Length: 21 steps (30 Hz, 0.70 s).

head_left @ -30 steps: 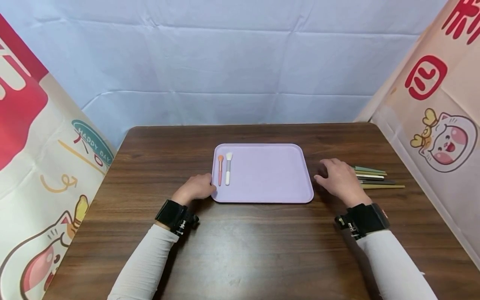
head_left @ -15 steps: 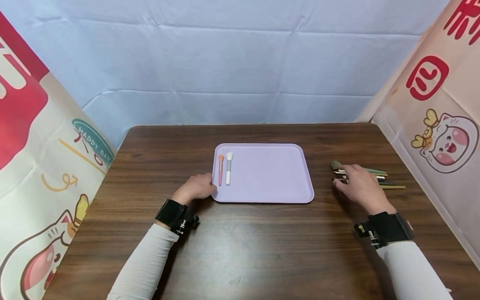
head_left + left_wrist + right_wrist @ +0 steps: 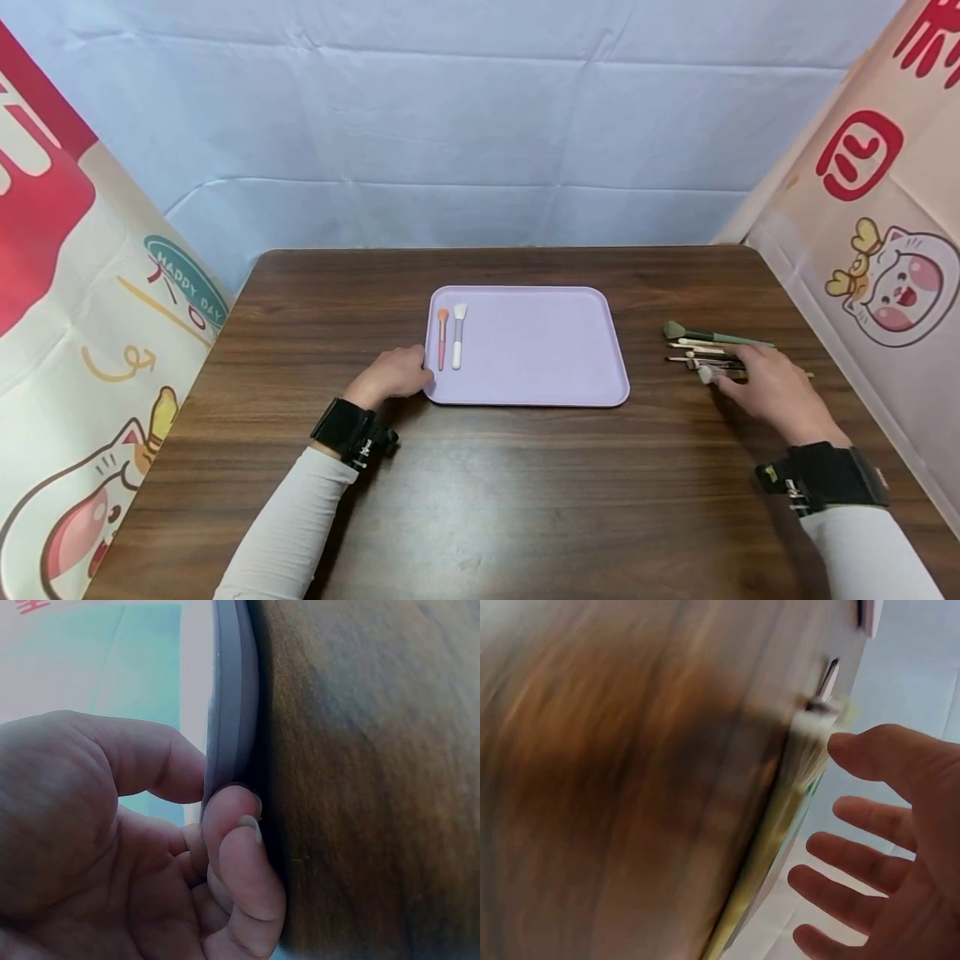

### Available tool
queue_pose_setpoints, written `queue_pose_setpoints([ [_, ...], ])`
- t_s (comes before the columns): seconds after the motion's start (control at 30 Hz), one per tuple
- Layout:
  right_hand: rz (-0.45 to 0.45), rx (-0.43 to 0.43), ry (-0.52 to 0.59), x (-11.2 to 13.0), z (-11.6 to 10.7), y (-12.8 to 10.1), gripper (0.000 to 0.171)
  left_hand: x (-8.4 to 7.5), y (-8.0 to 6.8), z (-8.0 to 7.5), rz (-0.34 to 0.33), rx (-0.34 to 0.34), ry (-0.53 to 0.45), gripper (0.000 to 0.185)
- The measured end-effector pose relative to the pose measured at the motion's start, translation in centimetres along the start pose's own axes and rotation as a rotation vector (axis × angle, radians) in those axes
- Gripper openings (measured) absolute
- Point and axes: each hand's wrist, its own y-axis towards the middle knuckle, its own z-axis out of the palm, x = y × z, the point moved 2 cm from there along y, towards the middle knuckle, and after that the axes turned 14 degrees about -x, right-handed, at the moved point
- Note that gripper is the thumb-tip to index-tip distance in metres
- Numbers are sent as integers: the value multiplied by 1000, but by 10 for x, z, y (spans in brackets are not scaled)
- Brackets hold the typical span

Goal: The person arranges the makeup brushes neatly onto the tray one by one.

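Observation:
My left hand (image 3: pixel 392 374) pinches the left edge of a lilac tray (image 3: pixel 540 350); in the left wrist view the thumb lies over the tray's rim (image 3: pixel 231 690) and fingertips curl at its outer side. On the tray's left part lie an orange-tipped pink makeup brush (image 3: pixel 442 340) and a white-and-grey makeup brush (image 3: pixel 458 337), side by side. At the right, my right hand (image 3: pixel 776 392) is over a bunch of makeup brushes, its fingers spread beside a yellow-handled brush (image 3: pixel 761 874) in the right wrist view. A green makeup brush (image 3: pixel 705 335) lies farthest back in the bunch.
The brown wooden table (image 3: pixel 525 500) carries both the tray and the bunch. A pale blue cloth (image 3: pixel 480 150) hangs behind it, with printed cartoon sheets (image 3: pixel 892 250) along the sides.
My right hand has moved right, from beside the tray to over the handles of the makeup brushes, uncovering their heads. My left hand and the tray stay in place.

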Motion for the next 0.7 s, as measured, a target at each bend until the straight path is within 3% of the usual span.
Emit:
queue_pose_setpoints([
  [0.7,16,11,-32,-45,-5,-10,52,1,1,2,-5,-6,-13,18],
])
